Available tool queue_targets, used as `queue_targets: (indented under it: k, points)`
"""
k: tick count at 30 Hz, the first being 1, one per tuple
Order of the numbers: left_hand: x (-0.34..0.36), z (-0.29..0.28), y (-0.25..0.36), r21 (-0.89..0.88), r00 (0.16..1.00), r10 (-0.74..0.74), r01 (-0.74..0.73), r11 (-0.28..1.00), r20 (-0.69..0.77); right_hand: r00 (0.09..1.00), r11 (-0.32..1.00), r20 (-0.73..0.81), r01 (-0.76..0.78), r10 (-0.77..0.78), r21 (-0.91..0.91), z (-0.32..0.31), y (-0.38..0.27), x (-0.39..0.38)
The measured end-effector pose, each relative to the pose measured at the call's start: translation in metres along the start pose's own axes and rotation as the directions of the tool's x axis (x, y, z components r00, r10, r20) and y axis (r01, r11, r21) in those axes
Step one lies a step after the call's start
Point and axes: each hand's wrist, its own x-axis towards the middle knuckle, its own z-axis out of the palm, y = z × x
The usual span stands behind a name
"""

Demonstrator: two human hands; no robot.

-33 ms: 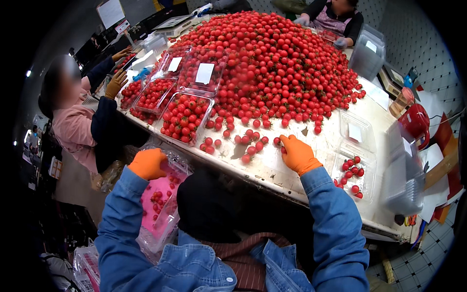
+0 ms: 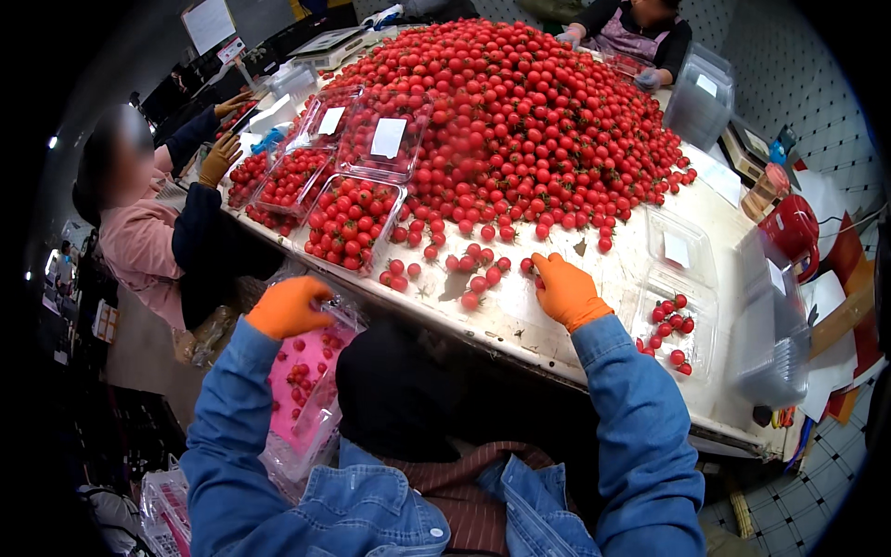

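My right hand (image 2: 568, 292), in an orange glove, is at the table with its fingers bent round a cherry tomato (image 2: 538, 281). Another cherry tomato (image 2: 527, 265) lies against its fingertips. Off the table's near edge, my left hand (image 2: 290, 307), gloved in orange too, hangs above a pink-lined crate (image 2: 295, 364) with some tomatoes inside. Its fingers are curved with a gap to the thumb, and nothing shows between them. A small cluster of loose tomatoes (image 2: 477, 269) lies left of my right hand. Beyond rises a large heap of cherry tomatoes (image 2: 538, 121).
A filled clear clamshell box (image 2: 353, 226) stands at the table's near left, with more behind it. To the right lies an open clamshell (image 2: 703, 306) holding several tomatoes, beside stacked empty boxes (image 2: 770, 325) and a red jug (image 2: 792, 232). Co-workers sit left and far right.
My left hand has shifted slightly up and its fingers have opened away from the thumb. The right hand has barely moved, staying at the same tomatoes.
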Motion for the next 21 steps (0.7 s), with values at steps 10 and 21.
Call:
queue_targets:
  k: [10,21]
  points:
    - [0.216,0.078,0.099,0.247,0.849,0.308,-0.218,0.944,-0.429,0.999,1.000,-0.022,0.027,-0.027,0.003,0.008,0.001,-0.001]
    - [0.218,0.073,0.090,-0.172,0.933,0.113,-0.180,0.968,-0.341,1.000,1.000,-0.022,0.015,-0.015,0.006,0.008,0.000,0.001]
